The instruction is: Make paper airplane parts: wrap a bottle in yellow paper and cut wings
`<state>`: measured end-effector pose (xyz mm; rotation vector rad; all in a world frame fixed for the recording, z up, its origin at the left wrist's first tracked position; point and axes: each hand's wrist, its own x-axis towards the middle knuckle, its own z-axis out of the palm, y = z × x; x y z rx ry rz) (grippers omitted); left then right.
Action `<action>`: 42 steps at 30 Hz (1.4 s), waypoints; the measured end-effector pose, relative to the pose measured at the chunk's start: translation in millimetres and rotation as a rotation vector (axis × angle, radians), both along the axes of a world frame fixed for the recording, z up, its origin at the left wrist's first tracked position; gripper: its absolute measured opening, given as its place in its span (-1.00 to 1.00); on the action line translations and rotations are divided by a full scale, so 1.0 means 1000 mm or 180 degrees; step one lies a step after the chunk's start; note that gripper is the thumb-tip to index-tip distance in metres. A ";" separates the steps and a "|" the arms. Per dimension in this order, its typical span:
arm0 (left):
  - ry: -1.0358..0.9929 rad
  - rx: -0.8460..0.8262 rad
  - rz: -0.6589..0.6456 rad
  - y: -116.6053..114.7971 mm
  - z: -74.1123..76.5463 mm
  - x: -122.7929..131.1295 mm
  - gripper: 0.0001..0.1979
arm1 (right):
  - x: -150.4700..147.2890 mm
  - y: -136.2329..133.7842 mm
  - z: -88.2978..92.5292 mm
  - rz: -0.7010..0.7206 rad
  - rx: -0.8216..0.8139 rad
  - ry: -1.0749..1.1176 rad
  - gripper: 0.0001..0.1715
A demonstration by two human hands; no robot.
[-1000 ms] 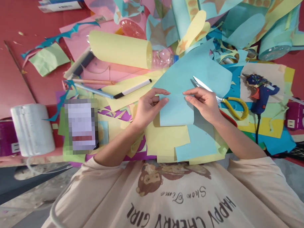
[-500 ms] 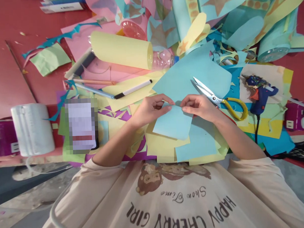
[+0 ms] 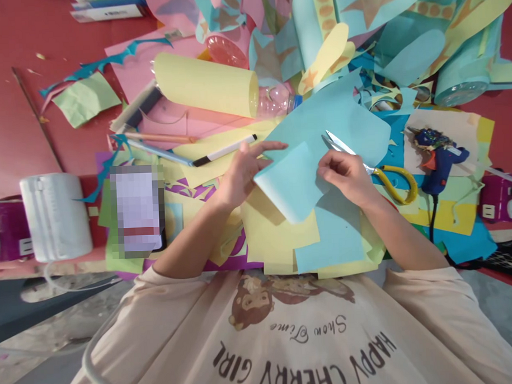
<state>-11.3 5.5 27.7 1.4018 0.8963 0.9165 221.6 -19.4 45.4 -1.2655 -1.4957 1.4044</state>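
A piece of light blue paper [image 3: 291,185] stands tilted between my hands, its left corner at my left palm. My left hand [image 3: 245,175] is open, its index finger stretched past the paper's upper left edge; some fingers are partly hidden by the sheet. My right hand [image 3: 345,175] is closed, with curled fingers pinching at the paper's right edge. Under my right hand lie scissors with yellow handles [image 3: 401,184], blades apart and partly covered. Behind the paper spreads a larger light blue sheet [image 3: 341,110].
A marker [image 3: 225,150] and a yellow-wrapped bottle [image 3: 206,84] lie beyond my left hand. At the right is a blue glue gun [image 3: 442,163] with its cord. A phone [image 3: 139,210] and a white zippered pouch [image 3: 55,218] sit at the left. Paper scraps surround them.
The small blue paper has tilted and turned, its lower corner shifting up. My left hand's fingers have stretched out and away from the right hand, which has moved slightly right.
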 end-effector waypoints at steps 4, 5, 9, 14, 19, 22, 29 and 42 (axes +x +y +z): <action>-0.0696 -0.0557 -0.0342 0.002 -0.013 0.001 -0.29 | -0.001 0.000 -0.002 -0.0828 0.0264 0.0116 -0.79; -0.0656 -0.0543 -0.0318 0.001 -0.015 0.002 -0.33 | -0.002 0.000 -0.003 -0.0902 0.0258 0.0096 -0.78; -0.0460 -0.0497 0.0066 -0.002 -0.017 0.005 -0.45 | -0.003 -0.001 -0.005 -0.0887 0.0220 0.0102 -0.78; -0.0303 -0.0302 0.0530 -0.001 -0.015 0.002 -0.51 | -0.002 0.000 -0.007 -0.0789 0.0235 0.0151 -0.78; -0.0037 -0.0101 0.0822 0.000 -0.013 0.000 -0.57 | -0.001 0.000 -0.008 -0.0779 0.0259 0.0118 -0.78; 0.0014 -0.0019 0.0964 0.000 -0.011 0.001 -0.59 | -0.001 0.001 -0.008 -0.0780 0.0259 0.0082 -0.75; 0.0118 0.0172 0.1013 0.000 -0.009 0.000 -0.64 | 0.000 0.000 -0.007 -0.0824 0.0125 -0.0099 -0.65; -0.0256 0.0638 0.0867 -0.005 -0.014 0.009 -0.86 | 0.002 0.001 -0.006 -0.0978 0.0100 0.0062 -0.66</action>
